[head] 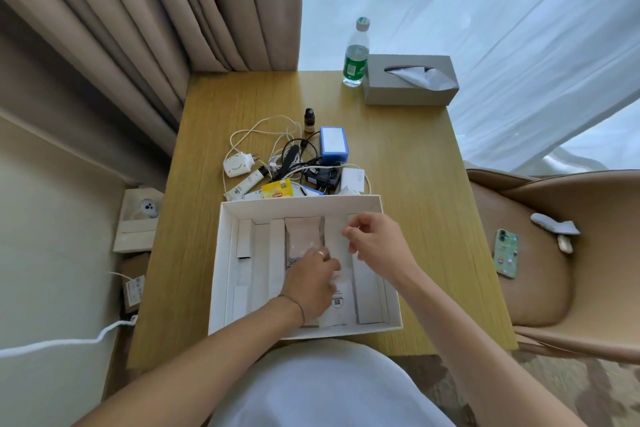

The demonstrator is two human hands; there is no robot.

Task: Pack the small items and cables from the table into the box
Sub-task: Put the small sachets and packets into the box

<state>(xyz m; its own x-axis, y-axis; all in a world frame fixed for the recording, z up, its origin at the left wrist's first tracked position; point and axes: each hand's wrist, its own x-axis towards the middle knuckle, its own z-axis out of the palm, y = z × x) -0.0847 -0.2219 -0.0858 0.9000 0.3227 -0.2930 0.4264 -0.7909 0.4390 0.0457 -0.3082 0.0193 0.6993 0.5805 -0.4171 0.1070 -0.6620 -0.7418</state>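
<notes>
An open white box (225,253) with cardboard dividers lies at the table's near edge. Inside it lies a clear plastic packet (304,232) with a white sheet. My left hand (311,282) is down in the box, with its fingers curled onto the packet. My right hand (375,239) hovers over the box's right side and pinches the packet's right edge. Just behind the box is a pile: white cables (263,125), a white charger (237,166), a black adapter (322,177), a blue box (333,144), a brown bottle (309,120), a white tube (246,184) and a yellow tea bag (277,189).
A water bottle (355,55) and a grey tissue box (408,87) stand at the table's far right corner. A tan chair (554,270) to the right holds a phone (506,253). Curtains hang behind, and small cartons sit on the floor at the left.
</notes>
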